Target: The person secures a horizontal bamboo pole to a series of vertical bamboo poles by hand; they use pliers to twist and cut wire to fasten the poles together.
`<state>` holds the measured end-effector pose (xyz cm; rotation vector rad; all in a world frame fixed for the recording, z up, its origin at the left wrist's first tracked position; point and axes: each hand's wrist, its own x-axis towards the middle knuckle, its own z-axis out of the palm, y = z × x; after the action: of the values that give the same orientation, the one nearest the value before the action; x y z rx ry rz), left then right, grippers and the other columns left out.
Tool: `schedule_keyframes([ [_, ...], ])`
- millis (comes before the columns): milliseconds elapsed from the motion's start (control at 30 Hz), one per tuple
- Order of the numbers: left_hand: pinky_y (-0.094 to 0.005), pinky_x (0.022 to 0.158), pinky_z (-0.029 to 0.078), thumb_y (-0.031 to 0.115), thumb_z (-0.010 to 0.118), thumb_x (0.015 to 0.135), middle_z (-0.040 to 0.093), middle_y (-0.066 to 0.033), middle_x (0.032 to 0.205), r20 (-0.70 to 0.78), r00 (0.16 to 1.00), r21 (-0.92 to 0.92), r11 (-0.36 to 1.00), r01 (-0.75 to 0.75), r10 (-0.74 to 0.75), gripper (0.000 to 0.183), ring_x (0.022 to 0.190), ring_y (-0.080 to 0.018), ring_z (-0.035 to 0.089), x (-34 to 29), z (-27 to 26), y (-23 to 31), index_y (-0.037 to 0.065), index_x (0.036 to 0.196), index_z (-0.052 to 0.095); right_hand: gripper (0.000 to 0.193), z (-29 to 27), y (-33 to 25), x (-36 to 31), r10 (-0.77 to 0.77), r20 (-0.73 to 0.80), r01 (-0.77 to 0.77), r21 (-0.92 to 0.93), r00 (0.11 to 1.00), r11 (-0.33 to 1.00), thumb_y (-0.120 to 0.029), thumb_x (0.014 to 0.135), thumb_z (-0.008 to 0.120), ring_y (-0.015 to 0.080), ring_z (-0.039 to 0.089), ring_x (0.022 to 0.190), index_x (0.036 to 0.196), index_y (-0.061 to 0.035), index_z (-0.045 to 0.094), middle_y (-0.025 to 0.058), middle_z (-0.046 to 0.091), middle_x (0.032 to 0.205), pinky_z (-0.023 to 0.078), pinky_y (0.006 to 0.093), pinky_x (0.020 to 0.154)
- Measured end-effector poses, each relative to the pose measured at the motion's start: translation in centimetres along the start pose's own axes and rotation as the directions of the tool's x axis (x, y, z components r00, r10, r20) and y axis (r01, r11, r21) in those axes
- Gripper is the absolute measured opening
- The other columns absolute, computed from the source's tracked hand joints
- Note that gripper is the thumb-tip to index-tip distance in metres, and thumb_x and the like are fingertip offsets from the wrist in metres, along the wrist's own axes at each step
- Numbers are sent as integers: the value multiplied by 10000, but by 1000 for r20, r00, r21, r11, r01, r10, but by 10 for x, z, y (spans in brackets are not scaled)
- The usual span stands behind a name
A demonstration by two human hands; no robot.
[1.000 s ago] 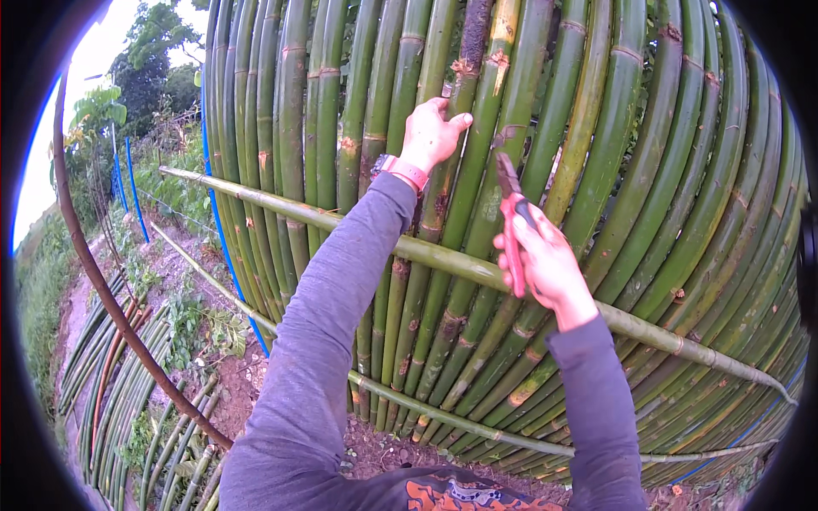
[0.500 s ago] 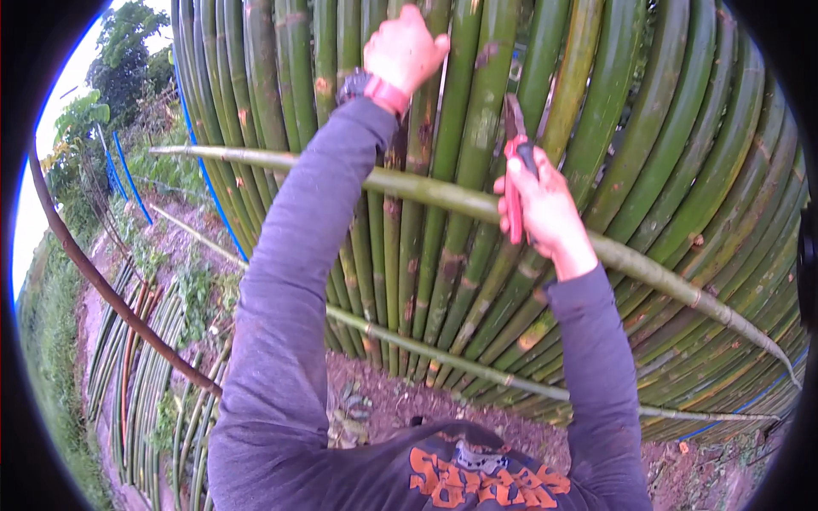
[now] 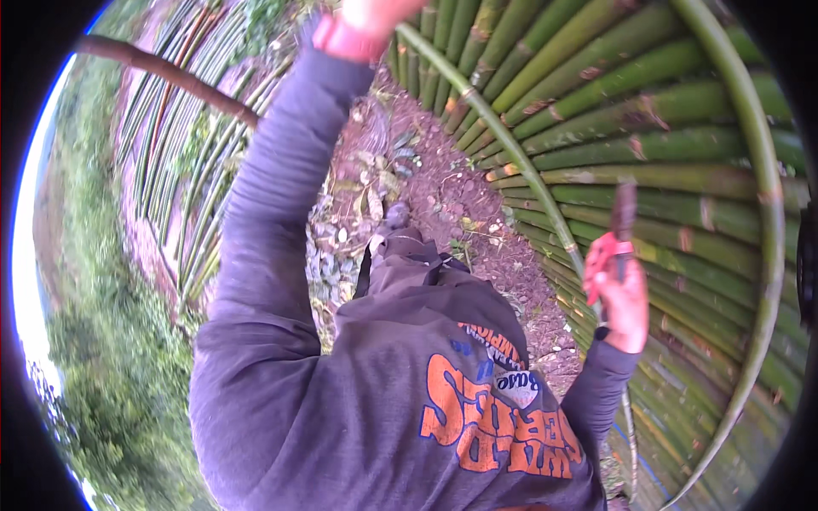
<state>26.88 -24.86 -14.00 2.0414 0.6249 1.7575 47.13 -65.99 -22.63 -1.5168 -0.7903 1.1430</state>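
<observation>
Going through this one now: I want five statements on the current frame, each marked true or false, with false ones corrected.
1. The right hand holds red-handled pliers. True.
2. All of the left hand is in view. False: the top edge cuts off the left hand.
3. A red band is on the left wrist. True.
4. The left sleeve stops at the elbow. False: the left sleeve reaches the wrist.
5. Only one pole crosses the bamboo row. False: an inner pole and an outer pole cross the bamboo row.
</observation>
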Motion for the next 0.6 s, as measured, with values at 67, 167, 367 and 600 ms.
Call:
schedule_keyframes([
  [67,-411,735,574,242,741,857,711,-174,844,47,944,328,898,294,-327,308,784,-319,703,-95,-32,-100,14,1047,660,343,22,63,23,327,-110,-343,-200,939,918,17,892,542,94,586,747,1230,-45,557,13,589,952,525,258,655],
  [167,-460,792,576,296,733,867,738,-211,897,145,707,585,636,503,-692,267,829,-371,730,-266,-77,-236,36,930,726,179,31,188,34,299,-102,-281,-703,949,654,-118,942,573,129,601,666,1109,-66,611,27,616,777,494,330,618],
  [367,-473,866,588,313,611,904,740,-240,987,477,52,833,470,292,-877,325,932,-385,737,-490,-29,-349,35,997,752,413,71,267,16,735,-30,-416,-840,677,349,-200,823,648,452,670,917,1196,-30,601,265,676,935,514,510,821],
  [600,-458,876,582,353,612,879,729,-221,1084,336,-142,846,232,481,-931,377,998,-398,718,-635,31,-531,22,991,754,122,130,325,36,964,-189,-939,-323,184,116,-116,908,617,143,604,576,998,-75,547,23,582,723,530,328,524],
])
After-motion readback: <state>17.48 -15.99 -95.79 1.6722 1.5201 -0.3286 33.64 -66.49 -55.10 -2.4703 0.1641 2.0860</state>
